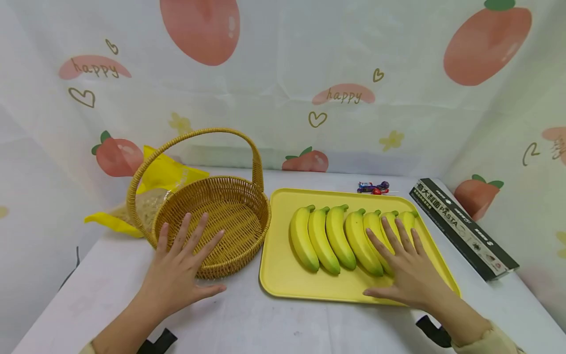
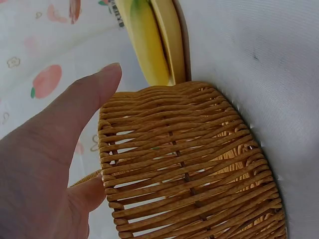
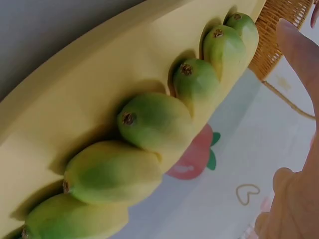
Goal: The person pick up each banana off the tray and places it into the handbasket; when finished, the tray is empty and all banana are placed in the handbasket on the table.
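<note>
My left hand (image 1: 179,275) is spread with straight fingers over the near left side of a round wicker basket (image 1: 234,263) with a tall arched handle. In the left wrist view the thumb (image 2: 94,92) stands apart beside the basket's woven wall (image 2: 174,154); nothing is held. My right hand (image 1: 411,273), fingers also spread, hovers over the right part of a yellow tray (image 1: 287,287). Several bananas (image 1: 333,238) lie side by side there, stems pointing away; the hand partly covers those at the right. In the right wrist view the banana tips (image 3: 154,119) show green ends, apart from the hand.
Behind the basket leans a yellow bag (image 1: 165,172) with a see-through part showing pale contents. Small wrapped candies (image 1: 373,188) lie behind the tray. A long black pasta box (image 1: 462,228) sits at the right. A fruit-printed curtain (image 1: 274,73) hangs behind the white-covered table (image 1: 283,324).
</note>
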Motion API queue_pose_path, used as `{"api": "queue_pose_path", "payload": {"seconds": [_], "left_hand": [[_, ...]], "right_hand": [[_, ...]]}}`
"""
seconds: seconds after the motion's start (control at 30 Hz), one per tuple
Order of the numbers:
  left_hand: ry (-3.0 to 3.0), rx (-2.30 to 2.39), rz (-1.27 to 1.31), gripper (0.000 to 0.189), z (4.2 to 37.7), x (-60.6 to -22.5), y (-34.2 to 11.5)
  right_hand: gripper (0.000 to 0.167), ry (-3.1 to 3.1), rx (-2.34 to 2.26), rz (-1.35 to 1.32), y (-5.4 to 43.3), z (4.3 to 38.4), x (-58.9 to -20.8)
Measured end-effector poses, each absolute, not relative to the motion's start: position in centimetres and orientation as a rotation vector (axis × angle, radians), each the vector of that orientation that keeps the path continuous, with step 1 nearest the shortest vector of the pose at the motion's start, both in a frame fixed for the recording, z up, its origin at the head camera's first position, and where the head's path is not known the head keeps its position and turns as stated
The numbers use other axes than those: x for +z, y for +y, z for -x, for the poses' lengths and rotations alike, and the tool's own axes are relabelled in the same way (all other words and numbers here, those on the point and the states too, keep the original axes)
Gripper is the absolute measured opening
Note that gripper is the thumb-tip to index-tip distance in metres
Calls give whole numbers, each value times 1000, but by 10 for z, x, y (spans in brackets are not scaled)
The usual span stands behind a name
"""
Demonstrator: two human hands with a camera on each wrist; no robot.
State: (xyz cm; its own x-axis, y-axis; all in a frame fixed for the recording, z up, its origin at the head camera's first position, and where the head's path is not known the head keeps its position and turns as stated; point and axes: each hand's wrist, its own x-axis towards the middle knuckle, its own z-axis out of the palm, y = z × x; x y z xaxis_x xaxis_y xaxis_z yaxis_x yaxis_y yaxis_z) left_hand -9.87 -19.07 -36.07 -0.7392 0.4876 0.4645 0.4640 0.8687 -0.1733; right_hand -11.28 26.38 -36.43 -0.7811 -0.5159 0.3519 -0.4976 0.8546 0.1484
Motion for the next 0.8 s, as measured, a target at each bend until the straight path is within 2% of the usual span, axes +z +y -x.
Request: {"api": "queue_pose_path", "payload": {"seconds": [0.8], "left_hand": [[-2510,32,668,91,87,-362,-181]], "right_hand": [[110,-2608,0,-968,197,134,-367]]}}
